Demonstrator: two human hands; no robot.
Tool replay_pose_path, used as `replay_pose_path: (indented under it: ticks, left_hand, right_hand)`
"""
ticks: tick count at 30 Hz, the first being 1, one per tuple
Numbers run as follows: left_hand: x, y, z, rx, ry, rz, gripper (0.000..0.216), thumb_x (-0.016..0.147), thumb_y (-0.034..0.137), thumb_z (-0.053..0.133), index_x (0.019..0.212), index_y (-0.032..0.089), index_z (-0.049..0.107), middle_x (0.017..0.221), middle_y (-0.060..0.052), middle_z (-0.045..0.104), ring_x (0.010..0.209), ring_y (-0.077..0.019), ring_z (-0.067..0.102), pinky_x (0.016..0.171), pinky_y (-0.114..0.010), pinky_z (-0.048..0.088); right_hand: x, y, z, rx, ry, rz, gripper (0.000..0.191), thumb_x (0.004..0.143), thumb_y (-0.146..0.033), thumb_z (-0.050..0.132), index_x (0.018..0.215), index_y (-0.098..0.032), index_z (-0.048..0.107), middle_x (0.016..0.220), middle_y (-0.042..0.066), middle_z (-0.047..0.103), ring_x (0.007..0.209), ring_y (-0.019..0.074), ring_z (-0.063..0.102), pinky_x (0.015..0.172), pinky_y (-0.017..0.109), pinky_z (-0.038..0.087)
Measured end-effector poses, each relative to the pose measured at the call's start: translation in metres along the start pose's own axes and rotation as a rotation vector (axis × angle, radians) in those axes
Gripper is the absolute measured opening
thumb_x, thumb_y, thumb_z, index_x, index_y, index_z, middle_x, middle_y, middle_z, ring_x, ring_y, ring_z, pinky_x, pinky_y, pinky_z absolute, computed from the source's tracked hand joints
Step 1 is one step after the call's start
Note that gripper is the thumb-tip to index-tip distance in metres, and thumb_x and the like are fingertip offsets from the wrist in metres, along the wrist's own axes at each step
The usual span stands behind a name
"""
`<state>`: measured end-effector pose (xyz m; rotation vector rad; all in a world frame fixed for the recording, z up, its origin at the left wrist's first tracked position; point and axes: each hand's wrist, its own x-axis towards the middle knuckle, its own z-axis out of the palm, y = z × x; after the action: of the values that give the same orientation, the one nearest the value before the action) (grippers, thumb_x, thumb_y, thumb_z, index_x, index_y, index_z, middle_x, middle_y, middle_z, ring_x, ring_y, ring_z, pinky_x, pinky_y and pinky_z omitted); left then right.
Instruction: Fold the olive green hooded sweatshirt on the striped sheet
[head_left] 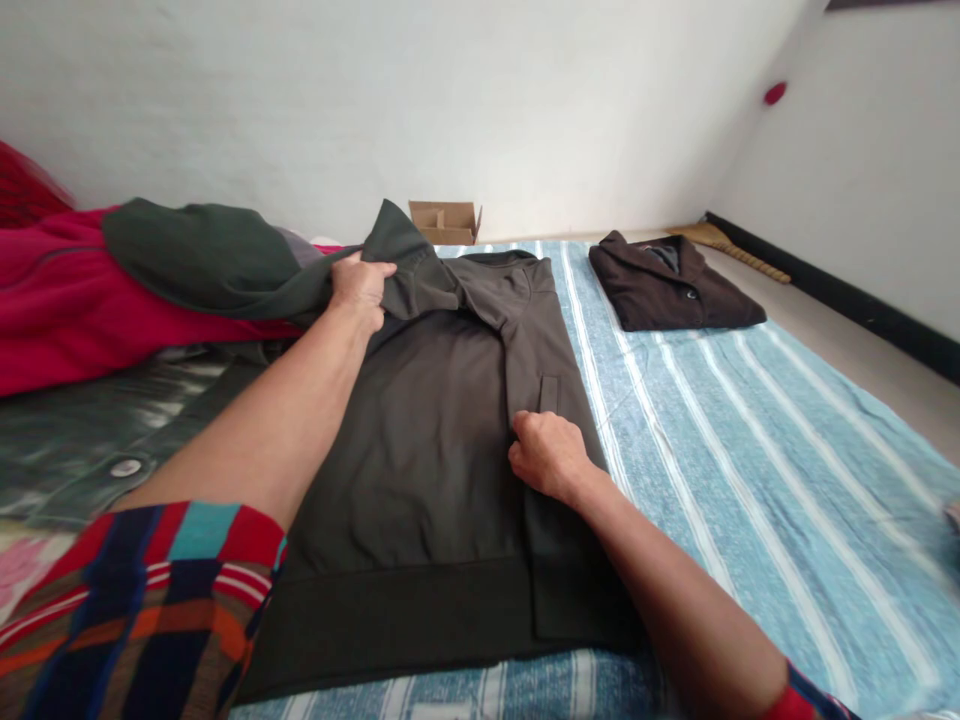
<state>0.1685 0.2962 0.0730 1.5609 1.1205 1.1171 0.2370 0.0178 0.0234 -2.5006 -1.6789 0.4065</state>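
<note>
Folding is at the sleeve stage: the left hand (361, 285) is clamped on the shoulder of the dark jacket (442, 430) lying flat near the striped sheet's (750, 440) left edge, the right hand (547, 455) pinches its folded side closed, so next calls for laying that sleeve inward.

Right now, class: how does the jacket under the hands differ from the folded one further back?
The near jacket lies spread out, partly folded; the far jacket is a compact folded bundle. The left hand grips the near one's sleeve and the right hand presses on it; nothing touches the far one. Both are dark and lie on the striped sheet.
</note>
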Motion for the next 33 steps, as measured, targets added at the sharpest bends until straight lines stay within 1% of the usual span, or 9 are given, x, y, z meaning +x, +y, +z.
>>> replay_pose_path:
  ticks: [5,9,12,15,18,21,24,28,33]
  left_hand:
    - [-0.012,-0.007,0.001,0.261,-0.138,-0.056,0.027,0.082,0.008,0.055,0.108,0.003,0.05,0.09,-0.005,0.061,0.071,-0.0103,0.053,0.074,-0.035,0.049]
    - [-0.032,-0.002,0.001,0.512,-0.117,0.019,0.04,0.07,0.012,0.068,0.106,0.005,0.052,0.109,-0.013,0.059,0.102,-0.0255,0.051,0.092,-0.045,0.039]
    - [-0.067,0.006,0.002,0.802,-0.114,0.348,0.046,0.071,0.016,0.066,0.114,0.012,0.049,0.126,-0.014,0.049,0.122,-0.0333,0.037,0.101,-0.047,0.03]
    - [-0.123,0.009,0.004,0.937,-0.403,0.727,0.024,0.079,0.019,0.057,0.103,0.014,0.056,0.116,-0.01,0.056,0.113,-0.0263,0.047,0.098,-0.039,0.037]
    - [-0.189,0.007,0.0,0.87,-0.626,0.803,0.011,0.082,0.017,0.052,0.09,0.015,0.06,0.101,-0.009,0.062,0.101,-0.022,0.054,0.091,-0.033,0.042]
    - [-0.243,0.003,-0.01,0.845,-0.712,0.705,0.013,0.086,0.019,0.047,0.081,0.016,0.059,0.086,-0.008,0.063,0.085,-0.0204,0.057,0.079,-0.032,0.045]
    - [-0.275,-0.001,-0.02,0.767,-0.74,0.43,0.007,0.083,0.02,0.051,0.079,0.018,0.056,0.075,-0.003,0.063,0.071,-0.0167,0.059,0.067,-0.028,0.044]
    - [-0.291,-0.005,-0.021,0.629,-0.794,0.07,0.028,0.079,0.026,0.055,0.104,0.016,0.053,0.068,0.002,0.063,0.064,-0.0156,0.061,0.062,-0.026,0.043]
    - [-0.295,-0.011,-0.009,0.531,-0.736,-0.08,0.069,0.069,0.025,0.061,0.133,0.012,0.038,0.063,0.005,0.06,0.063,-0.0163,0.061,0.063,-0.026,0.044]
  right_hand:
    - [0.002,0.0,0.004,0.029,0.004,0.019,0.024,0.075,-0.019,0.047,0.091,-0.015,0.064,0.088,0.014,0.068,0.082,0.0283,0.066,0.065,0.034,0.049]
    - [0.002,0.001,0.005,0.082,0.003,0.033,0.023,0.073,-0.018,0.048,0.088,-0.016,0.065,0.088,0.014,0.068,0.084,0.0292,0.066,0.065,0.034,0.048]
    - [0.004,0.003,0.006,0.127,0.005,0.039,0.023,0.073,-0.017,0.049,0.088,-0.015,0.066,0.089,0.015,0.068,0.085,0.0293,0.066,0.066,0.034,0.048]
    - [0.007,0.005,0.008,0.172,-0.002,0.025,0.021,0.075,-0.019,0.05,0.086,-0.014,0.066,0.089,0.016,0.068,0.085,0.0285,0.065,0.066,0.032,0.047]
    - [0.009,0.013,0.008,0.261,-0.02,-0.042,0.019,0.079,-0.027,0.051,0.081,-0.016,0.066,0.082,0.012,0.069,0.08,0.0247,0.065,0.062,0.028,0.045]
    - [0.007,0.028,0.008,0.393,-0.038,-0.137,0.02,0.082,-0.029,0.049,0.083,-0.018,0.065,0.07,0.003,0.067,0.065,0.0149,0.063,0.056,0.021,0.043]
    - [0.001,0.048,0.009,0.628,0.047,-0.189,0.019,0.083,-0.027,0.049,0.086,-0.017,0.063,0.062,-0.001,0.063,0.053,0.0103,0.057,0.051,0.019,0.04]
    - [-0.009,0.071,0.011,0.767,0.218,-0.148,0.016,0.078,-0.027,0.05,0.083,-0.017,0.062,0.06,-0.002,0.06,0.053,0.0112,0.054,0.052,0.021,0.04]
    - [-0.02,0.077,0.016,0.766,0.336,-0.1,0.02,0.078,-0.029,0.05,0.084,-0.017,0.063,0.065,-0.001,0.061,0.06,0.0126,0.056,0.058,0.023,0.043]
